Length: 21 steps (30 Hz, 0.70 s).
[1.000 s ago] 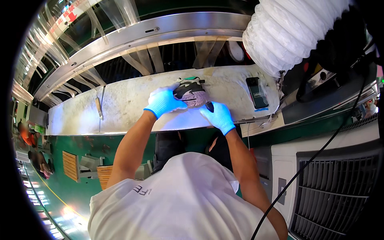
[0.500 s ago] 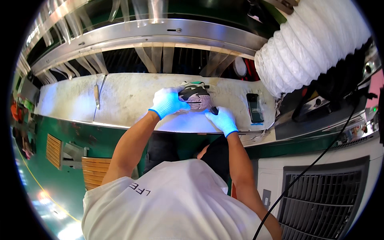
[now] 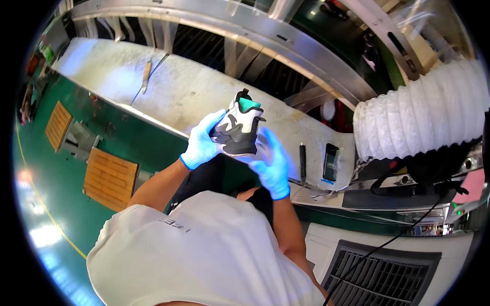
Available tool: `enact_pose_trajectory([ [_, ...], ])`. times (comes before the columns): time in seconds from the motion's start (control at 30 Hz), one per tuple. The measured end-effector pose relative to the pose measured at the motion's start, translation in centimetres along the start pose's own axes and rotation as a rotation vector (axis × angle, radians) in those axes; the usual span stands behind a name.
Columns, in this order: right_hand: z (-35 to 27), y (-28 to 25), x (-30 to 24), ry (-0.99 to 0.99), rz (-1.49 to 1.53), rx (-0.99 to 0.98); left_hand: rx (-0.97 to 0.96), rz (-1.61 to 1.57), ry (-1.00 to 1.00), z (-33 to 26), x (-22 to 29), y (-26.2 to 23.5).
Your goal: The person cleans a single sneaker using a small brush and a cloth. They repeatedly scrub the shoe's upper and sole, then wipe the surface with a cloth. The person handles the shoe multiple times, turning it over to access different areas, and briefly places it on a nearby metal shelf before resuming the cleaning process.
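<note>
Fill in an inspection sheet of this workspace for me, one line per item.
Surface: pale bench, smudged, with a seam across its left part.
Job's things: shoe, white and dark with a teal inside, held near the bench's front edge.
Clutter: wooden-handled tool on the left; black rod and phone on the right.
Hands: left hand, gloved, grips the shoe; right hand, gloved, open beside it, contact unclear.
Cables: black cable crosses the vent at lower right.
Surroundings: steel rail behind the bench; white duct at right; wooden seats at left.
</note>
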State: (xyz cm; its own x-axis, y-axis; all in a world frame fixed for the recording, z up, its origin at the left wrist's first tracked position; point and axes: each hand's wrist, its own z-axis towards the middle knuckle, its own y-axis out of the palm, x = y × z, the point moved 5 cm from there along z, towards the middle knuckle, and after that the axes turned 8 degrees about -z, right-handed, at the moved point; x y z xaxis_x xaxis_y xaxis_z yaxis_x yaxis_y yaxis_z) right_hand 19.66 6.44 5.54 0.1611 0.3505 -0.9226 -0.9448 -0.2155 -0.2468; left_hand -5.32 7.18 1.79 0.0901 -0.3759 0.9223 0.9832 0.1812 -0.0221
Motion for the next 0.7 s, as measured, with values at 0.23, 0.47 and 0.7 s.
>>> enact_pose_trajectory([
  [0.23,-0.5,10.6,-4.7,-0.299,-0.460,-0.108,0.162,-1.403,-0.719,-4.9,1.0,-2.7],
  [0.47,0.6,11.5,-5.8,-0.276,-0.462,-0.116,0.245,-1.285,-0.743,-5.1,0.4,-3.7],
  [0.7,0.4,9.4,-4.0,0.010,-0.199,-0.128,-0.055,0.265,-0.072,-3.3,4.0,-4.0],
])
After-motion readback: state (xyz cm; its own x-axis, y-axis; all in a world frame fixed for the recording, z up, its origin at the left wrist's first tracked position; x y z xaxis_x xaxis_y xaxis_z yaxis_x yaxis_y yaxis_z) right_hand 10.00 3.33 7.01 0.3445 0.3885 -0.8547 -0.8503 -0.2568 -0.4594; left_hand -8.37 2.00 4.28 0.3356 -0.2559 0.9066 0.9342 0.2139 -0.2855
